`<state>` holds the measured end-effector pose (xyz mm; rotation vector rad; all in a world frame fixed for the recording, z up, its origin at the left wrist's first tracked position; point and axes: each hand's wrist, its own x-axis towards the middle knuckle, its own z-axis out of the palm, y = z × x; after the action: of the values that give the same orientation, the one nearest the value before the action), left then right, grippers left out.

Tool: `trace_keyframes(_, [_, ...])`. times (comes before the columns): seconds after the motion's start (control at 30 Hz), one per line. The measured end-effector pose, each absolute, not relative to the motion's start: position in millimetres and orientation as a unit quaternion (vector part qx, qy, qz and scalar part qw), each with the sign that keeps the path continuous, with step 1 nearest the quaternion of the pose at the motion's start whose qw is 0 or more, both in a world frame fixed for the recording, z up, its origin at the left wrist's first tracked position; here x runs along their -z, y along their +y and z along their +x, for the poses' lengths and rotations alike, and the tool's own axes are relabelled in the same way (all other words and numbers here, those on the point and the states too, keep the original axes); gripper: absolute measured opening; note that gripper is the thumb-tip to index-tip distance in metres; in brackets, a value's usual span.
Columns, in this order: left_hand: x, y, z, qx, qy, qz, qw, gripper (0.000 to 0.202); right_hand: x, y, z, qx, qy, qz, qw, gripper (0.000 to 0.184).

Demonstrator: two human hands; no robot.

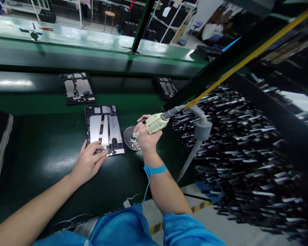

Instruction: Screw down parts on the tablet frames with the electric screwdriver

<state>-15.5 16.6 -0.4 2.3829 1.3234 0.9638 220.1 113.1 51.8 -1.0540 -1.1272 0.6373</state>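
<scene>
My right hand is wrapped round a cream electric screwdriver, whose tip end is over a round dish of small screws. A grey cable runs from its back end. The bit itself is hidden by my fingers. Left of the dish lies an opened tablet, with silver battery panels and black parts showing. My left hand rests on its lower left corner, fingers stretched over the edge. Whether those fingertips pinch any small part does not show. A blue strap circles my right wrist.
Two more opened tablets, one at left and one at right, lie on the strip behind the bench. A dense rack of dark thin pieces fills the right side. A yellow cord slants down along a dark post. A dark block stands at far left.
</scene>
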Motion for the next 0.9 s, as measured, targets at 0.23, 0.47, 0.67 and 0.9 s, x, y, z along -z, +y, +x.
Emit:
trace_keyframes(0.23, [0, 17, -15, -0.333, 0.456, 0.815, 0.129, 0.019, -49, 116, 219, -0.272, -0.5, -0.465, 0.678, 0.019])
trace_keyframes(0.47, [1, 16, -15, -0.333, 0.456, 0.815, 0.129, 0.019, -45, 116, 220, -0.268, -0.496, -0.467, 0.681, 0.018])
trace_keyframes(0.67, [1, 17, -14, -0.336, 0.463, 0.807, 0.146, 0.02, -57, 112, 219, -0.267, -0.496, -0.462, 0.685, 0.016])
trace_keyframes(0.9, [4, 19, -14, -0.342, 0.453, 0.806, 0.169, 0.029, -78, 70, 174, -0.407, -0.529, -0.339, 0.663, 0.021])
